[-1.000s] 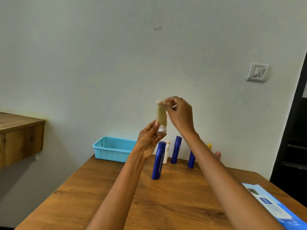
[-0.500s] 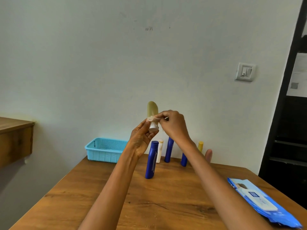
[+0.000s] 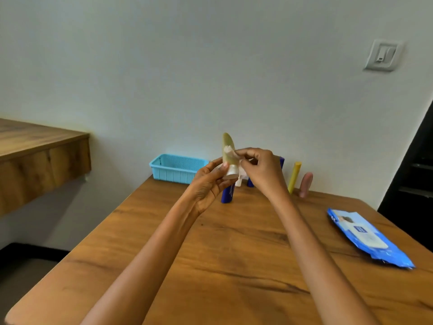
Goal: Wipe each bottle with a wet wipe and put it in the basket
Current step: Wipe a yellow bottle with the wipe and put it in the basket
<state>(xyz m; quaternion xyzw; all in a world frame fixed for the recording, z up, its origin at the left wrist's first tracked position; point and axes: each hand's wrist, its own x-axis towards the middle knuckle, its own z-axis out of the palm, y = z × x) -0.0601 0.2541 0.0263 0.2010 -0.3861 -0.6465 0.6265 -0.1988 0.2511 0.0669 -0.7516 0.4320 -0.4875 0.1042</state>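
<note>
— What's out, biggest first?
— One wooden table [image 3: 234, 266], one blue wipes pack [image 3: 365, 238] on its right side, one light-blue basket [image 3: 175, 171] at the far left edge.
— Bottles?
— Five standing near the wall that I can see, partly hidden behind the hands: two dark blue ones, one white [image 3: 238, 182], one yellow [image 3: 294, 177], one pink [image 3: 305, 184].
— And the hands?
— The left hand [image 3: 208, 184] pinches the white cap of an olive tube [image 3: 228, 151], cap downward, above the table. The right hand [image 3: 262, 170] pinches a wet wipe [image 3: 230, 152] against it.

Wood-grain desk [image 3: 234, 266] with a smooth sheen; perforated plastic basket [image 3: 178, 168]; glossy plastic wet-wipe pack [image 3: 365, 238].
</note>
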